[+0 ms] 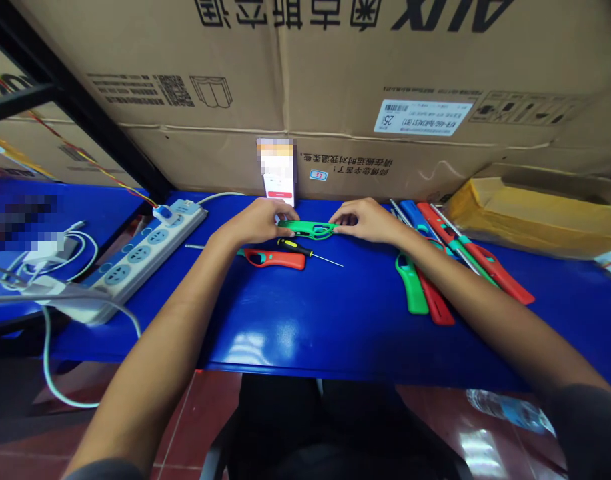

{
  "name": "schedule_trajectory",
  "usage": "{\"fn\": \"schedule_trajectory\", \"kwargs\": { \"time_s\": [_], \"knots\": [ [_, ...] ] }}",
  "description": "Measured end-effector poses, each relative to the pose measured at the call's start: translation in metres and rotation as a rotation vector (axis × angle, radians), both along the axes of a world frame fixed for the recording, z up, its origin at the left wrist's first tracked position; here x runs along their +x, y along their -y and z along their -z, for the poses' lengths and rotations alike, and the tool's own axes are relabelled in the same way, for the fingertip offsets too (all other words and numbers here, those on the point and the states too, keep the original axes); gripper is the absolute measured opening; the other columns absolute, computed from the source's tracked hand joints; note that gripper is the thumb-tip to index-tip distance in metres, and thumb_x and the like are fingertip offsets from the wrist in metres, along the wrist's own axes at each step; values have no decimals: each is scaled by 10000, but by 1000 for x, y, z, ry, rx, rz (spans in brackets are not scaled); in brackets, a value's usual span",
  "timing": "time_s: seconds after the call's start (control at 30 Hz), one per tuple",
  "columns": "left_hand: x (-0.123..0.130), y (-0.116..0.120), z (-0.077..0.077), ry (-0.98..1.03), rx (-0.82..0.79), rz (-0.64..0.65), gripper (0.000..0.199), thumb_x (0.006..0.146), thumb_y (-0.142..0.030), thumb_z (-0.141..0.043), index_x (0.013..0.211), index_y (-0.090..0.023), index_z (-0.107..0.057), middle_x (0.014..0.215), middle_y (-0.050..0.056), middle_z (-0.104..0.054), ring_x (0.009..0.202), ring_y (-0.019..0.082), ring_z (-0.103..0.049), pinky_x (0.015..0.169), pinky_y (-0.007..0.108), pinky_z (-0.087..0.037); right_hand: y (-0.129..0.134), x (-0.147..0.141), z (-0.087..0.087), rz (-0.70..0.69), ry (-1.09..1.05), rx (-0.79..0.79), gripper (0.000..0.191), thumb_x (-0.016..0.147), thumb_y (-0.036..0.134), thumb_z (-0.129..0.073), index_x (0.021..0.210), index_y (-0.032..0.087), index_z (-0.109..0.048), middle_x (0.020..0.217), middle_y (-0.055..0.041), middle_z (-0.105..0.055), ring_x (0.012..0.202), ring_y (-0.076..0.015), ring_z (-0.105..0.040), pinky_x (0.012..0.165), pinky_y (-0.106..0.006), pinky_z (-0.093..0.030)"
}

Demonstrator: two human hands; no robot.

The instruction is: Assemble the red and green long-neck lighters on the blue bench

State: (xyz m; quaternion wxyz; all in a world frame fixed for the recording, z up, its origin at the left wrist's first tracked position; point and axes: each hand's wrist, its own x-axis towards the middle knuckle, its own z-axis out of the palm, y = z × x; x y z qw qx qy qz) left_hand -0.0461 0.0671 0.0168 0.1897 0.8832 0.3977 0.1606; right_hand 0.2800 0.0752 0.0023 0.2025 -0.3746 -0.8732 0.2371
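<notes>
A green lighter body (308, 229) lies level between my two hands, near the back of the blue table. My left hand (265, 220) has its fingers closed on the left end. At the right end, the fingertips of my right hand (359, 219) pinch the green piece. Just in front of it lies a screwdriver (296, 247) with a black and yellow handle, its thin shaft pointing right. A red lighter (283, 260) rests beside the screwdriver, its metal tube pointing left, partly behind my left wrist.
A phone (279, 175) leans on the large carton (335, 67). White power strip (140, 257) and cables are at left. More lighters, including a green one (413, 287) and red one (510, 277), lie right, near an open yellow-taped box (535, 223).
</notes>
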Motion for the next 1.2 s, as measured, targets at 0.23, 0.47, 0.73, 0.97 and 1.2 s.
{"fn": "schedule_trajectory", "kwargs": {
  "time_s": [0.23, 0.47, 0.73, 0.97, 1.2],
  "knots": [
    [1, -1, 1, -18, -31, 23, 306, 890, -361, -820, 1164, -226, -842, 1186, 87, -860, 1041, 252, -781, 971, 393, -573, -1, 2, -4, -28, 43, -11, 212, 918, 260, -828, 1109, 208, -903, 1020, -82, -872, 821, -211, -748, 797, -368, -578],
    [2, 0, 1, -22, -7, 42, 289, 891, -326, -819, 1162, -230, -843, 1178, 86, -861, 1018, 241, -774, 948, 374, -577, -1, 2, -3, -33, 75, -13, 210, 932, 238, -822, 1126, 217, -898, 1036, -74, -876, 841, -203, -751, 823, -366, -581],
    [3, 4, -8, -92, -62, 15, 316, 931, -339, -804, 1214, -201, -842, 1207, 95, -848, 1048, 246, -761, 962, 369, -551, -2, 2, -3, -46, 68, -20, 208, 924, 244, -833, 1117, 210, -904, 1025, -77, -872, 838, -208, -743, 820, -357, -570],
    [7, 4, -7, -112, -55, 17, 322, 926, -318, -788, 1208, -171, -835, 1213, 112, -842, 1067, 255, -758, 974, 374, -544, 0, 0, -3, -54, 79, 18, 204, 929, 286, -840, 1111, 222, -906, 1034, -77, -867, 839, -215, -730, 823, -363, -554],
    [8, 5, -8, -119, -34, 24, 325, 916, -319, -784, 1199, -168, -837, 1198, 114, -840, 1051, 256, -751, 971, 390, -542, 2, -2, -2, -67, 95, 23, 241, 935, 296, -846, 1152, 203, -893, 1067, -88, -860, 887, -229, -746, 846, -373, -561]
  ]
}}
